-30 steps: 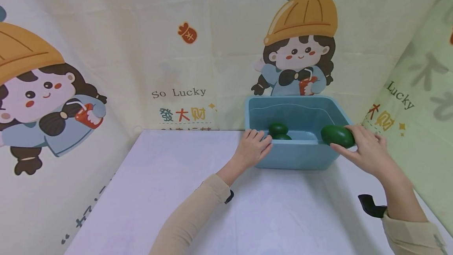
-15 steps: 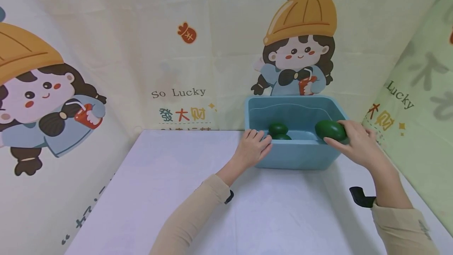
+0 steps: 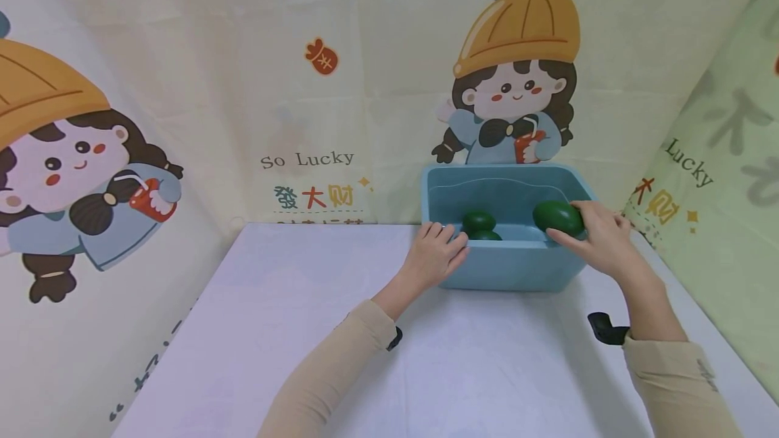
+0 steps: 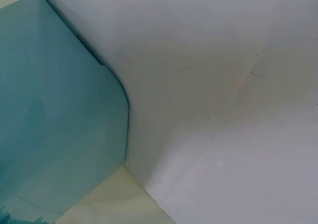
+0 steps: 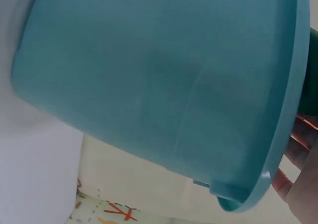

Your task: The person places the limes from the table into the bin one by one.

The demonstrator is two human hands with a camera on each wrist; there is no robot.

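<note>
A blue plastic bin (image 3: 511,269) stands on the table near the back cloth. My left hand (image 3: 431,255) holds the front rim at its left corner, fingers hooked over the edge. My right hand (image 3: 599,238) grips a dark green egg-shaped fruit (image 3: 556,218), smooth and avocado-like, between thumb and fingers over the bin's right part. Two more such green fruits (image 3: 479,221) lie inside at the left, one partly hidden behind the front wall. In the right wrist view, the bin's wall (image 5: 149,85) hides most of the fruit and part of the hand.
A white-covered table (image 3: 322,276) extends in front and to the left of the bin. Printed cloth (image 3: 389,86) with cartoon figures hangs behind and at both sides, close to the bin's back. Black wrist straps (image 3: 608,330) show on the arms.
My right hand has carried its green fruit leftward and slightly upward, from the bin's right edge further over the opening. The left hand and the bin have stayed in place.
</note>
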